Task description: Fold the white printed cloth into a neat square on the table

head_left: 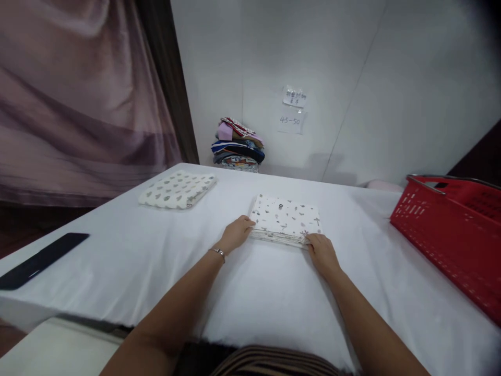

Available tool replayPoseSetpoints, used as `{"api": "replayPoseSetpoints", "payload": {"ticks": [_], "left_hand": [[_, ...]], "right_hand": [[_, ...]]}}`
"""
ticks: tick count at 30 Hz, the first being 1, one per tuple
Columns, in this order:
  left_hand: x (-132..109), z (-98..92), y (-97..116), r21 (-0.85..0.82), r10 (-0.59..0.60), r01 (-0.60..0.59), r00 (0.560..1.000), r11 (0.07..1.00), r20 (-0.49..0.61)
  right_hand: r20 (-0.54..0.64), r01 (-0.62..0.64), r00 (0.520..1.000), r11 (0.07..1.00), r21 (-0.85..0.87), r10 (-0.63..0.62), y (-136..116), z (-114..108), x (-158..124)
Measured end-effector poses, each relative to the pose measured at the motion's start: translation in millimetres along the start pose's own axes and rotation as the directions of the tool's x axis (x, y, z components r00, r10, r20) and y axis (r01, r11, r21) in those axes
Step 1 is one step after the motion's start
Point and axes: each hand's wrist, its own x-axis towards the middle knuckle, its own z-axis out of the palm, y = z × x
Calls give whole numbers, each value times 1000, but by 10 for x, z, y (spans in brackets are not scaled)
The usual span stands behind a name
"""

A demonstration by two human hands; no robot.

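A white cloth with small printed figures [285, 215] lies folded into a flat, many-layered rectangle on the white-covered table [250, 292]. At its near left corner, the fingers of my left hand [236, 233] are closed on the edge, and a bracelet [218, 254] circles that wrist. My right hand [323, 253] pinches the near right corner, thumb hidden from view. Farther left rests a second folded cloth [176, 189], white with rows of grey-green shapes, apart from both hands.
A red plastic basket [450, 224] stands at the table's right side. Along the left edge lies a dark flat strip [43, 261]. Behind the table, a pile of folded fabrics [238, 146] is by the wall, below and left of paper signs [291, 121]. A pinkish curtain [78, 94] hangs at left.
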Motion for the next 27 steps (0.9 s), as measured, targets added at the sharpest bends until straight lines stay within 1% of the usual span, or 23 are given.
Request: {"api": "replayPoseSetpoints", "payload": {"ticks": [3, 7, 9, 11, 13, 14, 15, 16, 18, 19, 20, 21, 22, 23, 27], "left_hand": [[52, -104, 9, 63, 26, -32, 996, 997, 90], [125, -190, 24, 167, 57, -83, 986, 982, 157], [155, -208, 20, 203, 79, -119, 977, 972, 196], [179, -220, 11, 221, 116, -169, 965, 961, 234], [197, -233, 4, 230, 150, -213, 953, 949, 265], [204, -241, 3, 238, 162, -232, 947, 943, 278], [210, -251, 6, 248, 172, -248, 941, 937, 292], [214, -261, 11, 260, 176, -260, 936, 930, 306], [221, -278, 26, 280, 175, -274, 927, 920, 332], [224, -282, 34, 288, 168, -274, 924, 917, 342], [228, -282, 40, 296, 162, -272, 923, 915, 349], [231, -279, 44, 306, 158, -272, 923, 912, 351], [236, -274, 47, 318, 155, -273, 923, 908, 352], [241, -267, 48, 331, 154, -277, 923, 902, 352], [259, -254, 60, 377, 159, -303, 916, 875, 368]], "right_hand": [[-10, -1, 1000, 1000, -17, 1, -34, -50, 9], [-38, -51, 998, 998, -26, 50, -36, -165, -19], [-42, -78, 996, 997, 24, 79, 11, -211, -68], [-49, -116, 991, 987, 113, 122, 95, -237, -131], [-62, -196, 975, 953, 230, 215, 199, -248, -189], [-64, -254, 957, 920, 299, 284, 249, -253, -210], [-53, -322, 929, 870, 374, 367, 292, -261, -222], [-17, -401, 889, 796, 454, 458, 326, -272, -226], [126, -558, 778, 585, 589, 615, 362, -308, -207], [216, -622, 719, 473, 623, 661, 364, -331, -187], [300, -673, 669, 383, 633, 680, 357, -354, -164], [366, -709, 633, 322, 627, 682, 345, -375, -140], [413, -735, 610, 289, 613, 676, 329, -394, -114], [448, -754, 597, 275, 596, 666, 314, -409, -88], [549, -810, 549, 240, 534, 630, 273, -439, 18]]}}
